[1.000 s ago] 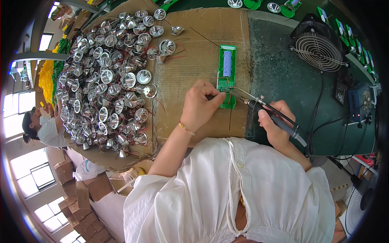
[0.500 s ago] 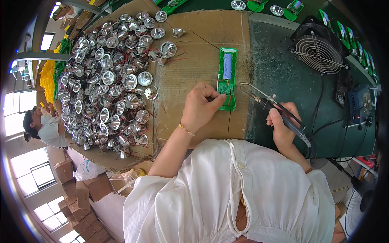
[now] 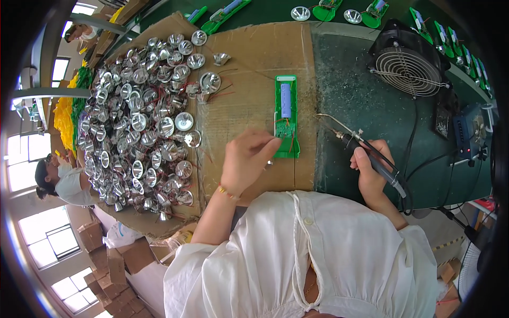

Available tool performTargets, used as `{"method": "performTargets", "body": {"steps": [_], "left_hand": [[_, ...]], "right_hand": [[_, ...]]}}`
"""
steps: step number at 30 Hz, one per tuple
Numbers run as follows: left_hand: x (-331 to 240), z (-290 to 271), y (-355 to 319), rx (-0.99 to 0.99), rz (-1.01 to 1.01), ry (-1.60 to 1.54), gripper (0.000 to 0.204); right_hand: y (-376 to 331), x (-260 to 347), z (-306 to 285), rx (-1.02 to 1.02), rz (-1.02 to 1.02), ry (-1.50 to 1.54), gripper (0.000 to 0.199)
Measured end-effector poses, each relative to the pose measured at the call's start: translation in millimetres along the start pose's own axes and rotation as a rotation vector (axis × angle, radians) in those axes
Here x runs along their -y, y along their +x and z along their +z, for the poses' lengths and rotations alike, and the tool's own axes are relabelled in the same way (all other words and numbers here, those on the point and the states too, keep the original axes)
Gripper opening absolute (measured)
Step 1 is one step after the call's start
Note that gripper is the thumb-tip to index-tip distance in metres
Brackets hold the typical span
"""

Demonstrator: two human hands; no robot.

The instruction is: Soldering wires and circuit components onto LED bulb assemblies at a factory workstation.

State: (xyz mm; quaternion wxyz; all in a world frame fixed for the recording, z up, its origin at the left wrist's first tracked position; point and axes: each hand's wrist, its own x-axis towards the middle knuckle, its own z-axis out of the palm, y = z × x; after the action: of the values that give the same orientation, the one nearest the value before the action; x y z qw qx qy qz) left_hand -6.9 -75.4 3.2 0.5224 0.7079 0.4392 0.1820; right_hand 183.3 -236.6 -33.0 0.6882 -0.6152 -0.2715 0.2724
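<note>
On the cardboard in front of me lies an open green plastic housing (image 3: pixel 287 150), with a blue cylindrical battery (image 3: pixel 286 100) and a small green circuit board (image 3: pixel 285 129) inside. Thin red wires run by the board. My left hand (image 3: pixel 245 160) is at the housing's left edge, thumb and fingertips drawn together; whatever they pinch is hidden. A tiny shiny piece (image 3: pixel 269 162) shows just below that hand. My right hand (image 3: pixel 372 165) grips a soldering iron (image 3: pixel 375 161) with a thin metal feed tube alongside. Its tip points left, apart from the housing.
A heap of silver reflector cups (image 3: pixel 139 122) with red wires covers the cardboard's left. At the right stand a black fan with a wire guard (image 3: pixel 407 71) and a blue control box (image 3: pixel 468 132). More green housings (image 3: pixel 449 40) line the far side. Another person (image 3: pixel 63 180) sits at far left.
My left hand has shifted slightly left from the circuit board to the housing's edge. The soldering iron's tip is a little farther from the housing. The whole view has shifted somewhat.
</note>
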Motion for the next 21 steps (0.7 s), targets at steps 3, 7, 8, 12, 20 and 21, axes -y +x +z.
{"method": "performTargets", "body": {"steps": [3,7,8,12,20,21], "left_hand": [[9.6,-3.1,-4.6,-0.063,-0.042,0.022,0.014],[-0.2,-3.9,18.0,0.021,0.089,0.357,0.013],[-5.8,-5.8,32.5,0.012,0.110,0.390,0.012],[-38.6,-15.9,122.2,0.030,0.252,0.606,0.016],[-50.1,-51.5,314.4,-0.493,0.665,0.681,0.027],[-50.9,-60.0,325.9,-0.647,0.726,0.744,0.023]], "right_hand": [[0.4,-2.6,-3.7,-0.029,0.000,0.008,0.015],[4.7,-5.7,-1.8,-0.051,0.027,0.005,0.016],[5.7,-8.3,-3.0,-0.048,0.047,0.005,0.016],[5.7,-8.8,-4.8,-0.049,0.078,-0.027,0.016],[5.8,-9.9,-2.0,-0.022,0.055,0.013,0.015],[6.5,-11.1,-4.6,-0.015,0.039,-0.012,0.015]]}}
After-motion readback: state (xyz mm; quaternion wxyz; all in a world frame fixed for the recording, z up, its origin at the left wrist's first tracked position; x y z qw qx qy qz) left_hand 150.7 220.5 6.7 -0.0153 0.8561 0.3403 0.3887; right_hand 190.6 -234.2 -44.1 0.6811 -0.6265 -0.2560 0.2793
